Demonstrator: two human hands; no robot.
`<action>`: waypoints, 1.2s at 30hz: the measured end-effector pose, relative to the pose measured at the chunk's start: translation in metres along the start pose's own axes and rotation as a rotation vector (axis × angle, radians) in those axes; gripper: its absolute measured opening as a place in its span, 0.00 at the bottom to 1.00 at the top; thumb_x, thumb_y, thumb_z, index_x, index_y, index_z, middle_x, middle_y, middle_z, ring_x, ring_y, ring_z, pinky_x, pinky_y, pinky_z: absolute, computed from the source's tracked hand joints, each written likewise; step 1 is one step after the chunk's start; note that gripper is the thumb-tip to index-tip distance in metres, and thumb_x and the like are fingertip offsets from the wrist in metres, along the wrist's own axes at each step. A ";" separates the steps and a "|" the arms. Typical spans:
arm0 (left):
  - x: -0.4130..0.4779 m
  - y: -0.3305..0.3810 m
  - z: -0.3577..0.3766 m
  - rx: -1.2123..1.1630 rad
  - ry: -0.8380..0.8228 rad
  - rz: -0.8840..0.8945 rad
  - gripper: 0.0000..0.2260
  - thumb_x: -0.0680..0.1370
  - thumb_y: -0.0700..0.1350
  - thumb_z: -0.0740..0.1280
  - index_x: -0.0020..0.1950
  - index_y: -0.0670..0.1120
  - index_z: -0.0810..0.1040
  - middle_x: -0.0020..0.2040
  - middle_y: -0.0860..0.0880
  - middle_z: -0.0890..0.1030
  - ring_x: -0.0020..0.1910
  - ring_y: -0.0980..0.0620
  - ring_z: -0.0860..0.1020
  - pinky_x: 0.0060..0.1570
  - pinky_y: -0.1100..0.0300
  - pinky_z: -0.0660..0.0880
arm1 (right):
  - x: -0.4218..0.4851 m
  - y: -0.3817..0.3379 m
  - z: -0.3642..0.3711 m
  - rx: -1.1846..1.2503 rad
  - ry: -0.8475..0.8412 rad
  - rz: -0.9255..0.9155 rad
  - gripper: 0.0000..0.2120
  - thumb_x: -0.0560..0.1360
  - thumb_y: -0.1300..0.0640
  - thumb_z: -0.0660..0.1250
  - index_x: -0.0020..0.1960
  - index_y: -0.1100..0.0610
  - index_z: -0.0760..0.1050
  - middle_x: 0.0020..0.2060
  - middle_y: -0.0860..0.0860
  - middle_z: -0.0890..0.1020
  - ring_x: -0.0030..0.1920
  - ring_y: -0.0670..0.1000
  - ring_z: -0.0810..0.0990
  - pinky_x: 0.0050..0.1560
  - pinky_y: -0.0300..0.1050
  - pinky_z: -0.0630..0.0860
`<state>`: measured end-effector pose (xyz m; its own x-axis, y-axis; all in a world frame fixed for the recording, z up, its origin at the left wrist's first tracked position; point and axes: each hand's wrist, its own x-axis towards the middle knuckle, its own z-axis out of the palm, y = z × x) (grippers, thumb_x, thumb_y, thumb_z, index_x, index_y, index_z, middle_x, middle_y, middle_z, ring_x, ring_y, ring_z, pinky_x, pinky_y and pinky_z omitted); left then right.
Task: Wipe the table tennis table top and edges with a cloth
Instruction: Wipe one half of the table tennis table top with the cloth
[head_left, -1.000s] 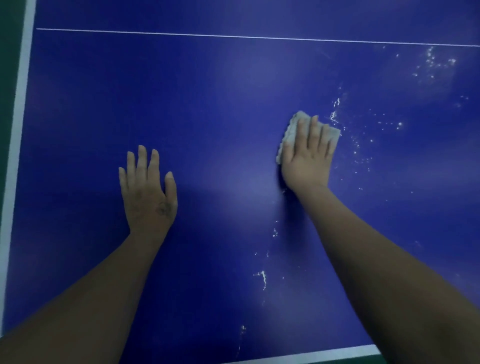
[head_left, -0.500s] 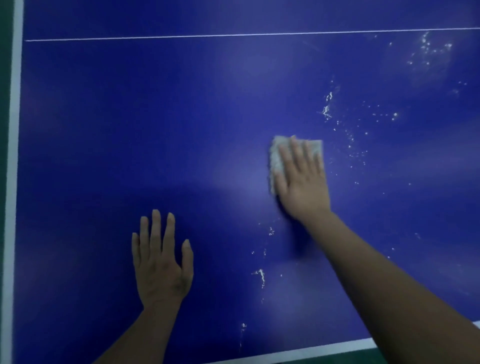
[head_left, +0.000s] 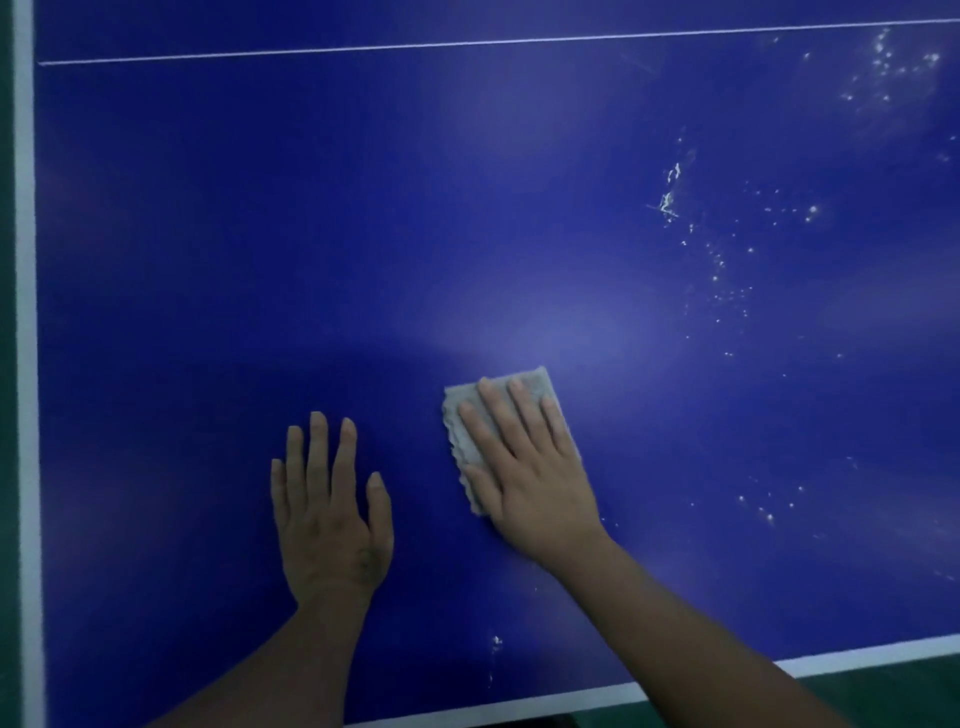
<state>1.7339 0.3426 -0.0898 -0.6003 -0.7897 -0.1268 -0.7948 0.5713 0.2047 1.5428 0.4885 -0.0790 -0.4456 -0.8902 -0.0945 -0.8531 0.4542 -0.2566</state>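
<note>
The blue table tennis table top (head_left: 260, 234) fills the head view, with a white border along its left and near edges. My right hand (head_left: 530, 473) lies flat with straight fingers on a folded grey-white cloth (head_left: 462, 415) and presses it onto the table near the middle. My left hand (head_left: 332, 514) rests flat on the bare surface to the left of the cloth, fingers spread and straight. Most of the cloth is hidden under my right hand.
White specks and smears (head_left: 670, 197) are scattered over the right half of the table, and a few specks (head_left: 496, 642) lie near the front edge. A thin white line (head_left: 363, 49) crosses the far part. Green floor (head_left: 883, 691) shows beyond the near edge.
My right hand has dragged the cloth toward me and a little left, away from the smears. The specks it passed over below the middle are gone. My left hand has stayed flat on the table.
</note>
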 end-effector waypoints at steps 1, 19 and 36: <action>0.000 0.000 0.000 0.003 -0.005 -0.003 0.30 0.86 0.55 0.53 0.88 0.49 0.56 0.89 0.48 0.50 0.88 0.45 0.47 0.86 0.39 0.48 | -0.007 0.014 -0.002 -0.018 0.005 -0.001 0.31 0.87 0.45 0.58 0.87 0.52 0.56 0.86 0.53 0.55 0.86 0.57 0.51 0.83 0.65 0.56; 0.000 0.001 0.000 0.016 -0.029 -0.004 0.31 0.85 0.54 0.53 0.89 0.48 0.54 0.90 0.48 0.48 0.88 0.45 0.46 0.86 0.38 0.48 | 0.004 -0.022 0.006 0.032 -0.007 0.081 0.31 0.88 0.45 0.56 0.87 0.52 0.52 0.87 0.53 0.51 0.87 0.58 0.47 0.84 0.65 0.53; -0.002 0.003 -0.005 -0.034 0.036 0.015 0.29 0.87 0.53 0.54 0.88 0.48 0.57 0.89 0.47 0.51 0.88 0.46 0.46 0.86 0.40 0.47 | -0.015 -0.043 0.013 0.025 0.025 0.340 0.31 0.88 0.45 0.49 0.88 0.53 0.49 0.87 0.57 0.49 0.86 0.61 0.45 0.84 0.67 0.49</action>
<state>1.7331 0.3445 -0.0846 -0.6079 -0.7890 -0.0886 -0.7820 0.5756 0.2390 1.5898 0.4821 -0.0795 -0.7101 -0.6867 -0.1554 -0.6477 0.7237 -0.2382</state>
